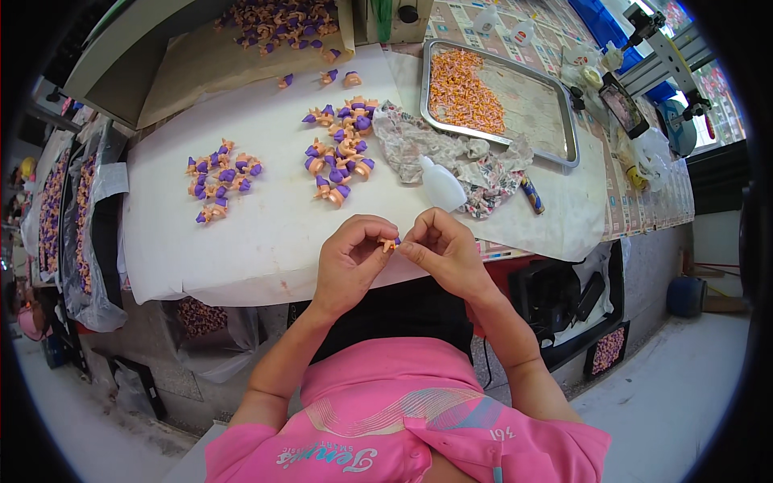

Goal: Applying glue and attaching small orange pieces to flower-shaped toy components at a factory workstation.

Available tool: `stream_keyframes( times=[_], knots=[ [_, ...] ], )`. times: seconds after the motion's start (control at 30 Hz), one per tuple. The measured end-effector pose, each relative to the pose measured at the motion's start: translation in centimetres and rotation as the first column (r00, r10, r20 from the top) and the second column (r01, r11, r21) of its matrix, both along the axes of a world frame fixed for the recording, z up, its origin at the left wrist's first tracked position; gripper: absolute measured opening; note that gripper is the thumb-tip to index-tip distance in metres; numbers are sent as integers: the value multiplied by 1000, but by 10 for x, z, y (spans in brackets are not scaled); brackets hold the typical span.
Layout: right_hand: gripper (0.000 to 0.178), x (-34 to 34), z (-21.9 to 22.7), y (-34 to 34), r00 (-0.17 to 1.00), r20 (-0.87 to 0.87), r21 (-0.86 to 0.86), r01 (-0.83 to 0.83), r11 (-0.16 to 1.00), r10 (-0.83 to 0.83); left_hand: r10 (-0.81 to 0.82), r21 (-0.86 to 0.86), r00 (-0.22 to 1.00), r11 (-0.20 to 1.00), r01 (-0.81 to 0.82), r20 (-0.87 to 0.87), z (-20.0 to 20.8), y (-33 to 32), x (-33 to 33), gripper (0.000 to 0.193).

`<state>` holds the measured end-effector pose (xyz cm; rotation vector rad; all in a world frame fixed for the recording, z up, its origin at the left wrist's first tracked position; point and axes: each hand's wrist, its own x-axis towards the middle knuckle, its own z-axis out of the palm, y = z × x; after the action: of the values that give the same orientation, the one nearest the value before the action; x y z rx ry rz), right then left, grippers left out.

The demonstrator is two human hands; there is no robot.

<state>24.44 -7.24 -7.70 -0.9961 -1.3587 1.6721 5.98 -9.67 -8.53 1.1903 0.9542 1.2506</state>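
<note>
My left hand (351, 259) pinches a small peach, orange and purple toy figure piece (389, 244) over the table's near edge. My right hand (448, 251) meets it there with thumb and fingers pressed together at the piece's right side; anything else between those fingertips is too small to make out. Beyond my hands lies a group of peach-and-purple figure pieces (340, 153), and a smaller group (216, 190) sits farther left. A white squeeze bottle (443, 185) lies on its side just past my right hand, against a crumpled floral cloth (419, 138).
A metal tray (573, 138) at the back right holds many tiny orange-and-pink parts (463, 90). More figure pieces (282, 24) heap up on brown paper at the back. A dark tube (531, 195) lies right of the cloth. A phone (624, 106) stands at the far right.
</note>
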Motion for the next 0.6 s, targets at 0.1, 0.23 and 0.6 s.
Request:
stream_keyframes(
  times=[0.1,0.23,0.6],
  knots=[
    [22,1,-1,1,1000,-30,-41,-3,999,1,-7,-4,1000,1000,7,-20,0,1,1,17],
    [23,0,0,1,1000,-4,-45,26,999,-26,13,-20,1000,1000,-14,-17,3,0,2,18],
    [25,-9,-7,-9,987,140,65,69,996,-77,14,30,995,999,-11,-95,-4,-3,-4,24]
  ],
)
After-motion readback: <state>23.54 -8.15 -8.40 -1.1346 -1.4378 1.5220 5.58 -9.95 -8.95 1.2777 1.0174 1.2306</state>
